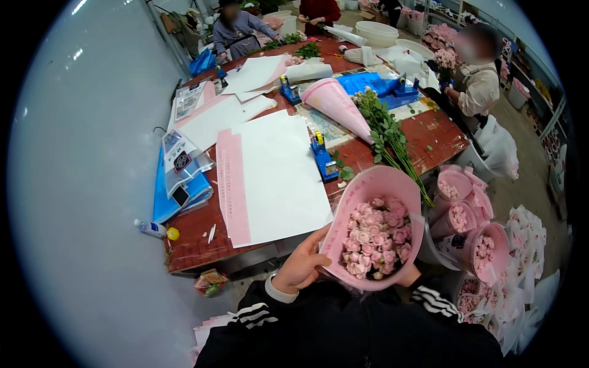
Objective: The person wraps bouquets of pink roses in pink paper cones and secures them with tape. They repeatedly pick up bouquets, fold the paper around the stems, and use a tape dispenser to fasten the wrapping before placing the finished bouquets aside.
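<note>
A bouquet of pink spray roses (375, 234) in a pink paper wrap (352, 195) is held upright close to my chest. My left hand (303, 260) grips the wrap's left side, thumb on the outside near the rim. On the other side my right hand (408, 277) supports the wrap from below; its fingers are hidden behind the paper. Just left of the bouquet lies a stack of white sheets (280, 179) with a pink printed border. A blue tape dispenser (324, 158) with yellow tape stands at the stack's right edge.
Beyond lie a pink paper cone (338, 106) and loose leafy rose stems (386, 129) on the red table (432, 138). Wrapped bouquets (483, 250) crowd the right side. A plastic bottle (149, 227) is at the left edge. Co-workers (476, 83) stand around the table.
</note>
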Available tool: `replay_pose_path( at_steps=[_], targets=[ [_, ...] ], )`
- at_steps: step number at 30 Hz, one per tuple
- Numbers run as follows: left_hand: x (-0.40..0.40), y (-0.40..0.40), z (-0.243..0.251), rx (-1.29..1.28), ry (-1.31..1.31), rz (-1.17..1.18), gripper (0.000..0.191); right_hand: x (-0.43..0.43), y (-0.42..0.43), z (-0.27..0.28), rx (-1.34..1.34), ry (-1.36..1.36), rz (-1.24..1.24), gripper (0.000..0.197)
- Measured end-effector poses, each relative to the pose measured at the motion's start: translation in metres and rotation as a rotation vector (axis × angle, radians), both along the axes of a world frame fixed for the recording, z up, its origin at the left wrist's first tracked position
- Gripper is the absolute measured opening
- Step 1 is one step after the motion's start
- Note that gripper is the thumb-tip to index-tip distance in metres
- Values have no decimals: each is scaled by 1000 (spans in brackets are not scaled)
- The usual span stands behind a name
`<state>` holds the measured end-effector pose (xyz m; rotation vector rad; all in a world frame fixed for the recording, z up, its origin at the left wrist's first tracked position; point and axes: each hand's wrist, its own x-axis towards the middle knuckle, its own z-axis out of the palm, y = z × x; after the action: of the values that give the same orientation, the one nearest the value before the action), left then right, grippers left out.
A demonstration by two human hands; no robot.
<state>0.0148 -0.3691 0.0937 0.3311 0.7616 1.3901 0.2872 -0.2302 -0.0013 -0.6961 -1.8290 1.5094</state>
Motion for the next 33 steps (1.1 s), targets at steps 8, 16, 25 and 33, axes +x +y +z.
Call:
replay_pose_path(
  at_steps=[8, 16, 25, 33],
  targets=[
    [-23, 13, 15, 413, -20, -103, 108, -74, 20, 11, 276, -49, 78, 77],
    [-52, 16, -176, 146, 1463, -111, 137, -54, 64, -33, -278, 230, 159, 65],
    [-28, 98, -128, 276, 1504, -21, 117, -17, 142, -30, -748, 737, 234, 74],
    [-18, 218, -187, -39, 1748, -104, 37, -16, 253, -102, -884, 506, 241, 64]
  ],
)
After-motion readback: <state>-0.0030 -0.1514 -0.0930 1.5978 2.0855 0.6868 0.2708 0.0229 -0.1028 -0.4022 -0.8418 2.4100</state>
